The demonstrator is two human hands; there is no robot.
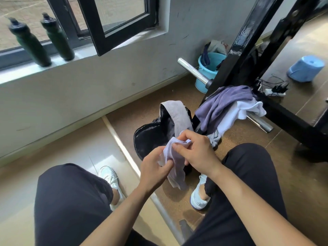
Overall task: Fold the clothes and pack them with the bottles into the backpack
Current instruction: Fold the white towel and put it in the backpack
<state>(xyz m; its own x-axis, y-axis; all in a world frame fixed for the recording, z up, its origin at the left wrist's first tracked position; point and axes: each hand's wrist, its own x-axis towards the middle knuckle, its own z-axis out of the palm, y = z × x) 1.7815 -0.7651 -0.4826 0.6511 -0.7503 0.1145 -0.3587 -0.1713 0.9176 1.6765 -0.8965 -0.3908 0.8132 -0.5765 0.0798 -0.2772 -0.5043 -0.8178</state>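
Note:
A small pale lilac cloth (174,161) hangs between my knees, bunched at the top. My left hand (153,166) pinches its left edge and my right hand (197,151) grips its upper part. Just behind the hands a black backpack (150,134) lies open on the floor, a grey garment (179,114) draped over its rim. To the right, a purple garment (221,103) and a white one (246,109) are heaped on a metal frame. Two dark green bottles (29,43) (57,37) stand upright on the windowsill at the far left.
A black metal rack (248,50) with chrome pegs (193,71) rises right of the backpack. A light blue bucket (206,71) with rags stands by the wall, a blue roll (305,68) and a power strip with cables (275,90) beyond. An open window sash (117,23) juts over the sill.

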